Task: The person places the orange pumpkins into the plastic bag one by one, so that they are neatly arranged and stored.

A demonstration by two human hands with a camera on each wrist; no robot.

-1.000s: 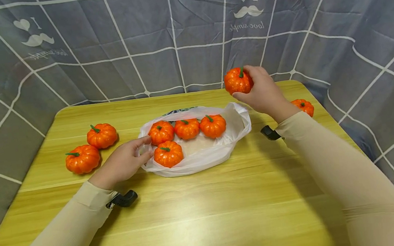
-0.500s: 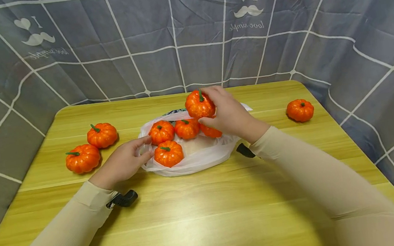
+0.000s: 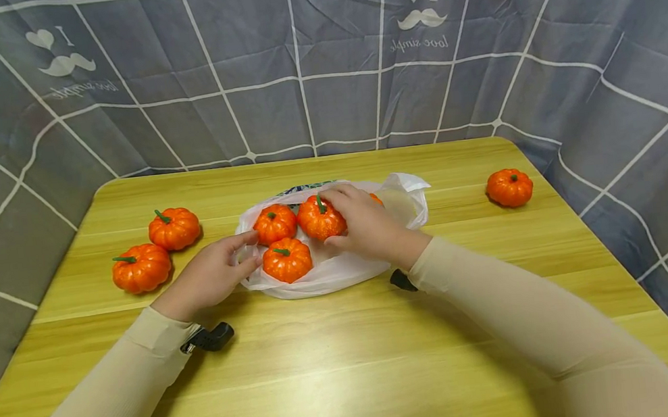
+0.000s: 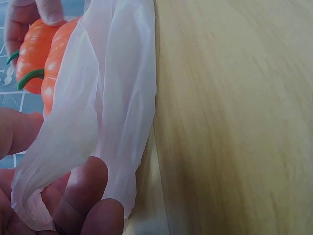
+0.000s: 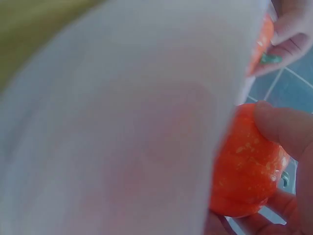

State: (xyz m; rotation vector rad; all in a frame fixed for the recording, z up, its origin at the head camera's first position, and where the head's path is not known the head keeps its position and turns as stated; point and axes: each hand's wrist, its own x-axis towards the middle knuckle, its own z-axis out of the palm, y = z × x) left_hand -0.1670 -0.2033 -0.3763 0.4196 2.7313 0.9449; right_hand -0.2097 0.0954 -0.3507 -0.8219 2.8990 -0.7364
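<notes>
A white plastic bag (image 3: 341, 274) lies spread open on the table, with small orange pumpkins in it. My left hand (image 3: 209, 276) grips its left rim; in the left wrist view the bag's edge (image 4: 68, 132) runs between thumb and fingers. My right hand (image 3: 366, 225) holds a green-stemmed pumpkin (image 3: 320, 219) low over the bag's middle, thumb on one side and fingers on the other. Left of it in the bag sit a back pumpkin (image 3: 275, 224) and a front pumpkin (image 3: 287, 261). Another pumpkin (image 3: 376, 198) is mostly hidden behind the right hand.
Two pumpkins, a rear one (image 3: 174, 229) and a nearer one (image 3: 141, 268), stand on the table (image 3: 327, 372) left of the bag. A single pumpkin (image 3: 510, 188) stands at the right. A grey checked curtain (image 3: 256, 53) closes off the back and sides.
My right hand has carried its pumpkin from the back right, leftward and down to the bag's middle, where it now covers a pumpkin seen there before. The left hand has stayed at the rim.
</notes>
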